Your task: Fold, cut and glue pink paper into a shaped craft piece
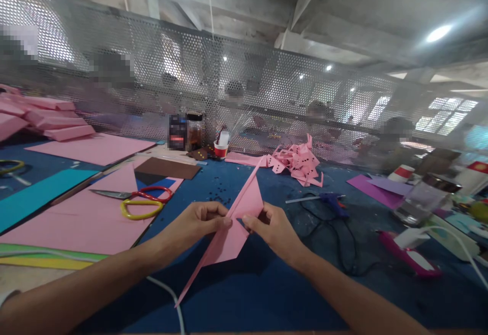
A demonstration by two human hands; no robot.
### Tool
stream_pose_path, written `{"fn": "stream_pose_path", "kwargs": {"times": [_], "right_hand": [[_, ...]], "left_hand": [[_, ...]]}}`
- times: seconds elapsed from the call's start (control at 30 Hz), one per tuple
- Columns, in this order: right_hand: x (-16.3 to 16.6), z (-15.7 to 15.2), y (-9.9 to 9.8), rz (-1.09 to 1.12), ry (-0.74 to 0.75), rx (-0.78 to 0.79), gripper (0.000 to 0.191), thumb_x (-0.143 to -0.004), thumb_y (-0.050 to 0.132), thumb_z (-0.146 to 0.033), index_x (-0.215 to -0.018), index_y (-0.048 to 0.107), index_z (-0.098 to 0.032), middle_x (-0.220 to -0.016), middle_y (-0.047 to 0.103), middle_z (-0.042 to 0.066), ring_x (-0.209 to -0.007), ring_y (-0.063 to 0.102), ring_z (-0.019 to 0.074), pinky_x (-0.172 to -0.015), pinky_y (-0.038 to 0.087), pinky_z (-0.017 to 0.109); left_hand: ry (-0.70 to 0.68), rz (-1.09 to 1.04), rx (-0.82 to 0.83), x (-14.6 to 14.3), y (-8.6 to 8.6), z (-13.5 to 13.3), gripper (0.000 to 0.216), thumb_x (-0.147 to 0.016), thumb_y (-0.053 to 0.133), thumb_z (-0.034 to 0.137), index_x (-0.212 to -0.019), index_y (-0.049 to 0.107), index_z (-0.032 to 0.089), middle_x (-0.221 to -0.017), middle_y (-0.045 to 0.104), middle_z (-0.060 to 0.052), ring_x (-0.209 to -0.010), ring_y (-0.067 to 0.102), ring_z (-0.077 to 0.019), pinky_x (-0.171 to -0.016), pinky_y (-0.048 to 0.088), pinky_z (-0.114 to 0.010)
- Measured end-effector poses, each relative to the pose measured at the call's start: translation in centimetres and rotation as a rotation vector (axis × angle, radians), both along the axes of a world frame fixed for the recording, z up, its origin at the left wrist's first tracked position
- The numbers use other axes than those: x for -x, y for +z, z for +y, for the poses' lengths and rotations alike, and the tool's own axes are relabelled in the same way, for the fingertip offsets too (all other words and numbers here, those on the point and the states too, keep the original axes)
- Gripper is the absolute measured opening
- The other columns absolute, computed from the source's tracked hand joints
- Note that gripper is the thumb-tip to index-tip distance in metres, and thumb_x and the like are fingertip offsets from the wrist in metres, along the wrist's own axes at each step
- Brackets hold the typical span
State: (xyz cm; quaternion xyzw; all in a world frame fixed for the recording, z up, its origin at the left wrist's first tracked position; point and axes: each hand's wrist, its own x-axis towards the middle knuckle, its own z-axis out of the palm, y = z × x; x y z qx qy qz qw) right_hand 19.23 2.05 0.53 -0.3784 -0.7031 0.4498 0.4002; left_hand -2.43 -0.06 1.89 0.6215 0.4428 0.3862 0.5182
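A folded piece of pink paper [229,241] is held up over the blue table, tilted, its long narrow edge running from lower left to upper right. My left hand [206,220] pinches that long edge near its middle. On the opposite side, my right hand [272,228] grips the paper between thumb and fingers, beside a small dark gap in it. Left of my hands, scissors [143,202] with one red and one yellow handle lie on a large pink sheet [84,223]. Small dark bits [218,192] are scattered on the table beyond my left hand.
Pink paper cut-outs with dark dots [295,162] are heaped at the back. A blue glue gun [334,204] with a dark cord lies to the right, near a magenta tool [409,256] and a clear jar [423,200]. Perforated metal screening [259,86] stands behind the table.
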Motion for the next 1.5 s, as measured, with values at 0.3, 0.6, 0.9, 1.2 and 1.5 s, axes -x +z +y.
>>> {"fn": "stream_pose_path", "kwargs": {"times": [0.3, 0.6, 0.9, 1.2, 1.5], "right_hand": [[0.0, 0.38, 0.02, 0.018, 0.012, -0.005, 0.026, -0.092, 0.064, -0.04, -0.089, 0.071, -0.015, -0.074, 0.07, 0.003, -0.068, 0.064, 0.0154, -0.067, 0.049, 0.026], [0.08, 0.22, 0.36, -0.024, 0.058, 0.046, 0.033, -0.09, 0.064, -0.047, -0.089, 0.067, -0.014, -0.077, 0.069, 0.002, -0.068, 0.064, 0.0152, -0.067, 0.049, 0.027], [0.03, 0.33, 0.57, 0.003, -0.007, 0.028, 0.016, -0.087, 0.061, -0.029, -0.088, 0.069, -0.016, -0.075, 0.069, 0.002, -0.069, 0.063, 0.0158, -0.068, 0.05, 0.028], [-0.04, -0.17, 0.2, -0.027, 0.075, -0.018, 0.019, -0.092, 0.061, -0.036, -0.086, 0.061, -0.017, -0.078, 0.064, -0.001, -0.072, 0.062, 0.0144, -0.069, 0.048, 0.026], [-0.17, -0.14, 0.41, -0.043, -0.017, -0.086, 0.023, -0.094, 0.059, -0.04, -0.088, 0.063, -0.018, -0.079, 0.068, 0.0, -0.071, 0.064, 0.0149, -0.071, 0.048, 0.026]], "left_hand": [[-0.005, -0.042, 0.043, 0.0, 0.11, 0.09, 0.032, -0.077, 0.076, 0.047, -0.081, 0.072, 0.016, -0.067, 0.052, 0.003, -0.062, 0.039, -0.0105, -0.059, 0.029, -0.023], [0.078, -0.073, 0.024, 0.27, 0.19, -0.01, 0.03, -0.078, 0.075, 0.046, -0.084, 0.07, 0.016, -0.069, 0.055, 0.003, -0.061, 0.042, -0.0101, -0.058, 0.032, -0.022], [0.031, -0.077, 0.031, 0.2, 0.13, 0.01, 0.031, -0.079, 0.074, 0.046, -0.086, 0.071, 0.016, -0.07, 0.058, 0.002, -0.063, 0.045, -0.0108, -0.06, 0.035, -0.022], [0.08, -0.088, 0.042, 0.34, 0.01, 0.06, 0.031, -0.08, 0.074, 0.046, -0.09, 0.072, 0.017, -0.079, 0.064, -0.001, -0.071, 0.054, -0.0139, -0.068, 0.044, -0.024], [0.013, -0.184, 0.067, 0.84, -0.16, 0.34, 0.025, -0.08, 0.076, 0.04, -0.088, 0.07, 0.017, -0.079, 0.061, -0.001, -0.072, 0.054, -0.0139, -0.071, 0.046, -0.026]]}}
